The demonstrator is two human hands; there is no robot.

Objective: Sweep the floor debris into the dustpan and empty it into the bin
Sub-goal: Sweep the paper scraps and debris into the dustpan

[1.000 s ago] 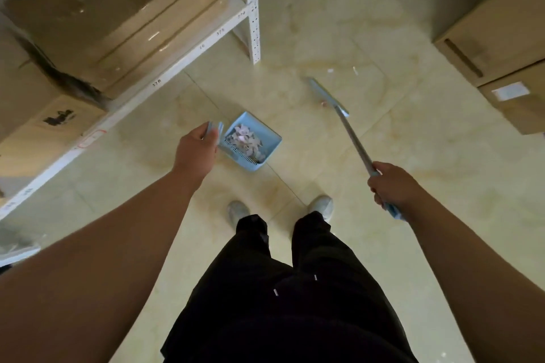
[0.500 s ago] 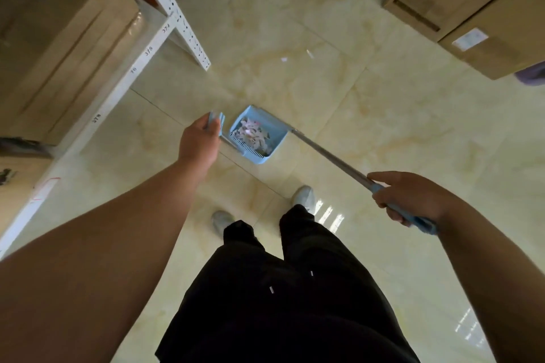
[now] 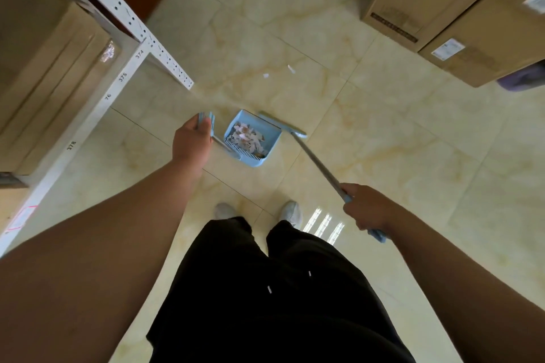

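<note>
A light blue dustpan (image 3: 272,138) sits low over the tiled floor ahead of my feet, holding a heap of white and pink paper scraps (image 3: 246,138). My left hand (image 3: 191,143) grips the top of its upright handle. My right hand (image 3: 368,209) is closed around the grey broom (image 3: 317,163) shaft, and the broom's blue head rests against the pan's far right edge. Two small white scraps (image 3: 277,71) lie on the floor beyond the pan.
A white metal shelf rack (image 3: 124,68) loaded with cardboard boxes (image 3: 50,68) stands at the left. More cardboard boxes (image 3: 460,9) are stacked at the upper right, with a purple object (image 3: 523,79) behind them. My shoes (image 3: 290,211) are just behind the pan.
The broom head swung in from the open floor to the dustpan's right edge. My view turned, so the rack slid left and the boxes on the right came closer.
</note>
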